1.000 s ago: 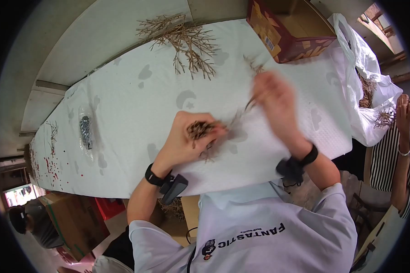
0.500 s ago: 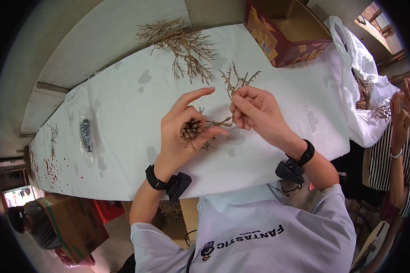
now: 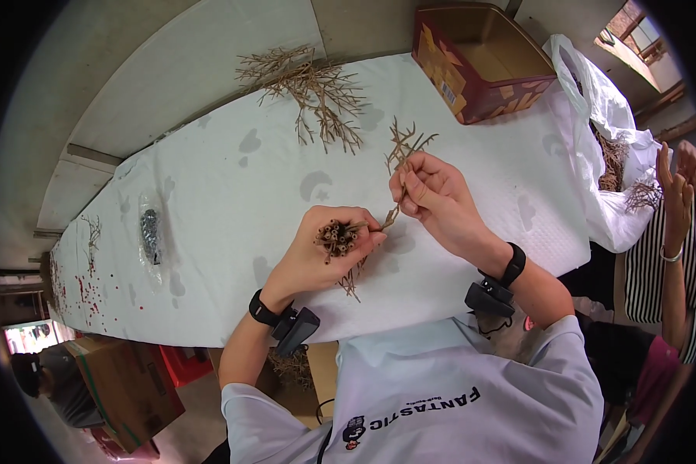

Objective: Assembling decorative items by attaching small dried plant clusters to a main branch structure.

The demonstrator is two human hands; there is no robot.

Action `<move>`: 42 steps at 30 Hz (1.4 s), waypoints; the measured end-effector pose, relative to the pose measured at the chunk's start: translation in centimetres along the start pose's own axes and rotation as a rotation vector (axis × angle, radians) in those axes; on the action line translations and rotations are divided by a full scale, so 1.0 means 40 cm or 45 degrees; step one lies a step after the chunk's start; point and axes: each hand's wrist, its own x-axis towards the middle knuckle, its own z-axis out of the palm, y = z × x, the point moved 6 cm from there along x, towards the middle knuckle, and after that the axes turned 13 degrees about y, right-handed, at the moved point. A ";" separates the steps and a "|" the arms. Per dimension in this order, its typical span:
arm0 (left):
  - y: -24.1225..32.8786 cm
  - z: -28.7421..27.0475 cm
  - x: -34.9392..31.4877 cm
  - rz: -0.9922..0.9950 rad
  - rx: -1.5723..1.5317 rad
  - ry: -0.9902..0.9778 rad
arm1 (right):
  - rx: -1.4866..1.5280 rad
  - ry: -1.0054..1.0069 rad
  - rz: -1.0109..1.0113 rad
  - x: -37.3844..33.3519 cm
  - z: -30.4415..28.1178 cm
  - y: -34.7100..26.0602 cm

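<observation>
My left hand [image 3: 317, 247] is closed round a bundle of dry brown twigs [image 3: 338, 238], whose hollow cut ends face up at me. Thin twig tips poke out below that hand. Between its thumb and forefinger it also pinches the lower end of a single branched twig [image 3: 391, 218]. My right hand [image 3: 439, 192] grips the same twig higher up, and its forked tips stick out past the fingers. Beyond both hands, a loose pile of branched twigs [image 3: 317, 89] lies at the far side of the white-covered table [image 3: 472, 286].
A dark red and gold box [image 3: 487, 93] stands open at the far right. Beside it sits a white plastic bag [image 3: 595, 193] of twigs, near a co-worker's hands [image 3: 677, 185]. At left lie a clear-wrapped dark packet [image 3: 150, 232] and scattered red bits [image 3: 93, 298]. A cardboard box [image 3: 131, 387] is lower left.
My left forefinger and thumb, spread apart before, have closed on the lower end of the twig. The right hand still holds it. The whole view has shifted slightly.
</observation>
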 end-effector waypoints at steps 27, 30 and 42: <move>-0.053 -0.004 -0.024 -0.253 -0.390 0.090 | 0.763 -0.077 -0.021 -0.105 -0.173 -0.186; -0.060 -0.005 -0.027 -0.268 -0.417 0.105 | 0.325 -0.060 -0.174 -0.221 -0.229 -0.221; -0.095 0.001 -0.026 -0.222 -0.366 0.053 | -0.874 0.510 0.310 -0.710 -0.568 -0.080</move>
